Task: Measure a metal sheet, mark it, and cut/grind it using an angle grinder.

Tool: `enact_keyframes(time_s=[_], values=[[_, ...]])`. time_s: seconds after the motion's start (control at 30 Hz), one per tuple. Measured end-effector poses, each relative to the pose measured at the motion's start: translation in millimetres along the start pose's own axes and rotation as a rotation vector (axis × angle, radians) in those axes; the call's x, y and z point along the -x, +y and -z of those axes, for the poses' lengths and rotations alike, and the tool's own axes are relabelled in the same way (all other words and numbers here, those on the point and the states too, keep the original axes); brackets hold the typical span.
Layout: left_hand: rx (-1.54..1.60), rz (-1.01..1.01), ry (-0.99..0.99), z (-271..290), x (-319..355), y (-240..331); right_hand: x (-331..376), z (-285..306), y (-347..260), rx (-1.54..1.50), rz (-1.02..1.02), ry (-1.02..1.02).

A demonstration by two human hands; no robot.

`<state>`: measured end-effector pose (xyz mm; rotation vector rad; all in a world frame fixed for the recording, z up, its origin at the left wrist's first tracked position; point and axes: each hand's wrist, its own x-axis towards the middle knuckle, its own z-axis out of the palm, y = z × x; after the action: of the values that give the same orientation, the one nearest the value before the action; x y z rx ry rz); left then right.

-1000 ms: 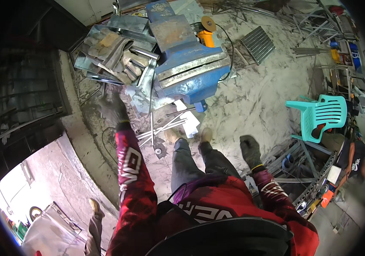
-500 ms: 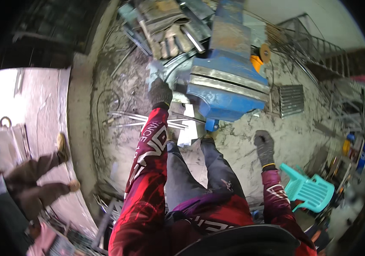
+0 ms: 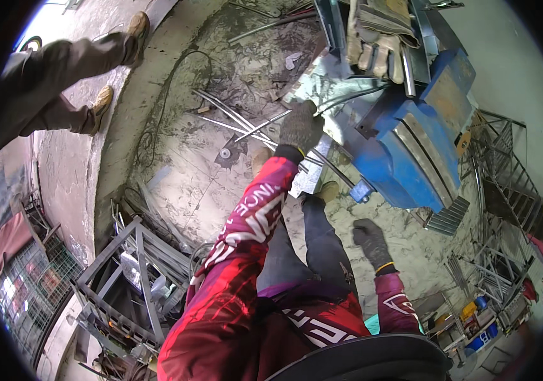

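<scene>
- pointing forward, the gloved left hand (image 3: 301, 127) lies in view between the rods (image 3: 241, 120) and the vise (image 3: 404, 159); its fingers look bent, but whether they pinch anything, i cannot tell.
- a dark strip (image 3: 350, 97) runs from beside that hand's fingertips toward the vise side; contact with the hand is unclear.
- the right hand (image 3: 371, 244), gloved too, hangs over the floor (image 3: 185, 171), fingers curled in and pressed together, nothing seen in them.
- the rods lie loose and crossed on the floor, left of the vise; one meets the left hand's outline, held or merely overlapped.
- the vise's jaws stand close together with no piece showing between them, so i judge no clamping done at this moment.
- the spare gloves (image 3: 382, 54) rest on the metal (image 3: 330, 25) beside the vise.
- as for progress, the rods look unfastened and unsorted; nothing plainly finished shows, and how much is left cannot be judged.
</scene>
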<state>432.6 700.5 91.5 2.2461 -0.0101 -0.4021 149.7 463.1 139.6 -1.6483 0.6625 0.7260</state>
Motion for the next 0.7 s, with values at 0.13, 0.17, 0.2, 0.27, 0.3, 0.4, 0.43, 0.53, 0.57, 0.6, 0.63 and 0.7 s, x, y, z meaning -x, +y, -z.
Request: enact_keyframes(time_s=[0.13, 0.17, 0.2, 0.27, 0.3, 0.4, 0.43, 0.53, 0.57, 0.6, 0.63, 0.7], values=[[-0.019, -0.121, -0.062, 17.7, 42.8, 16.6, -61.9, -118.5, -55.0, -0.105, 0.087, -0.156], [-0.022, -0.196, -0.063, 20.1, 52.3, 24.4, -85.9, -141.6, -69.3, -0.115, 0.048, -0.145], [0.012, -0.153, -0.067, 24.1, 60.4, 31.6, -107.1, -157.9, -83.3, -0.200, -0.026, -0.084], [-0.111, -0.224, -0.077, 34.9, 73.9, 43.9, -140.4, -180.9, -108.8, -0.462, -0.146, -0.019], [-0.126, -0.241, -0.001, 42.7, 77.0, 45.9, -151.2, -187.5, -120.2, -0.504, -0.160, 0.029], [-0.217, -0.309, -0.279, 62.9, 80.1, 36.8, -158.0, -198.6, -147.9, -0.549, -0.169, 0.131], [-0.279, -0.269, -0.319, 69.3, 79.6, 24.2, -152.9, -198.6, -154.6, -0.554, -0.156, 0.148], [0.188, -0.182, 0.045, 89.8, 64.3, -46.1, -127.9, -195.9, -167.7, -0.648, -0.001, 0.093], [0.160, -0.085, 0.116, 91.2, 59.7, -71.1, -112.9, -194.0, -169.0, -0.775, 0.061, -0.026], [0.150, -0.032, 0.091, 86.8, 60.0, -92.0, -101.7, -192.9, -172.2, -0.774, 0.155, -0.129], [-0.083, -0.039, -0.055, 80.9, 62.8, -109.6, -90.9, -190.0, -175.4, -0.764, 0.108, -0.114], [-0.310, -0.042, -0.203, 65.1, 63.1, -130.4, -80.3, -179.8, -187.1, -0.771, 0.228, -0.173]])
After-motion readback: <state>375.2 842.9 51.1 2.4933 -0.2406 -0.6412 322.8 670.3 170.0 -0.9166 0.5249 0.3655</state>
